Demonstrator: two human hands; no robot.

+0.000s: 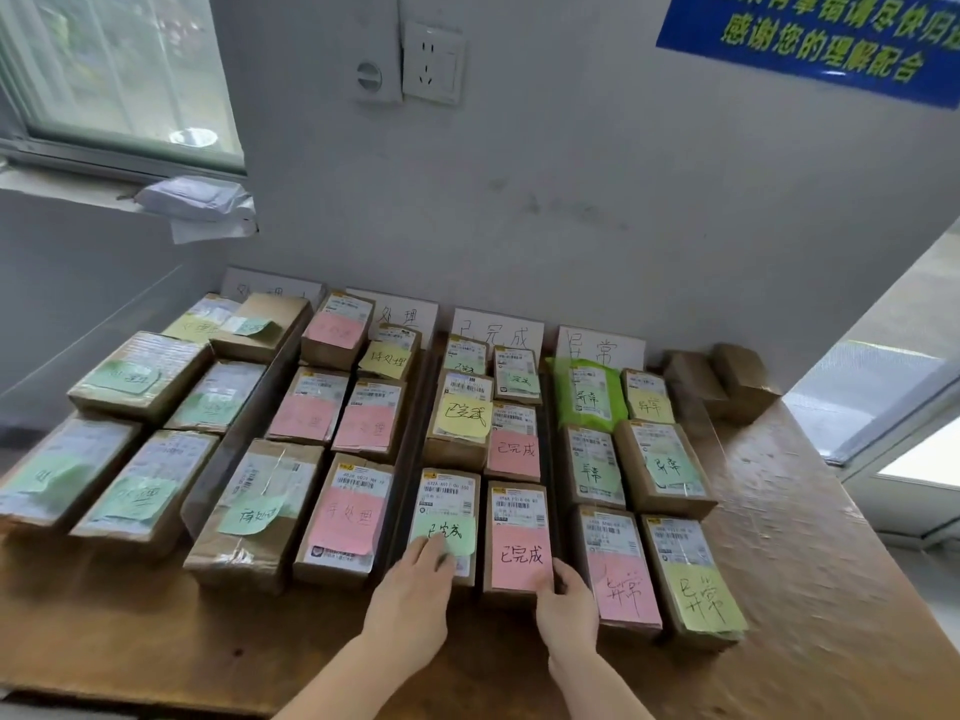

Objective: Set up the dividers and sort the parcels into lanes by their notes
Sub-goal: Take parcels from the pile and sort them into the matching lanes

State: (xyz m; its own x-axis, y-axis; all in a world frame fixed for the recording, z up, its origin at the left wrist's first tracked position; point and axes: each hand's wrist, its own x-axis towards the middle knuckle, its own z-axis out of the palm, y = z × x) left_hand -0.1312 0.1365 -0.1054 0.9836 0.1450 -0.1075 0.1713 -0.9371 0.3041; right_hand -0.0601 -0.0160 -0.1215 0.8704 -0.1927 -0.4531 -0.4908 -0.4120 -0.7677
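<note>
Wooden counter [156, 641] lies bare along its front edge. Left grip [415, 579], released, rests on the green-note parcel [447, 496]. Right grip [566, 600] grasps the near corner of the pink-note parcel [519, 511].

This looks like a parcel pick-up station: taped cardboard parcels [249, 511] bearing shipping labels fill a worn wooden table [805, 511], handwritten lane signs [600, 345] lean on the wall, and a blue customer notice [821, 39] hangs above.

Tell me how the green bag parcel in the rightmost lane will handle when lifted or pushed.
Probably floppy: the green bag looks like crinkled soft plastic, not cardboard, so it may sag when lifted. Its puffy shape suggests light contents. The glossy film could slide easily on the wooden table.
</note>
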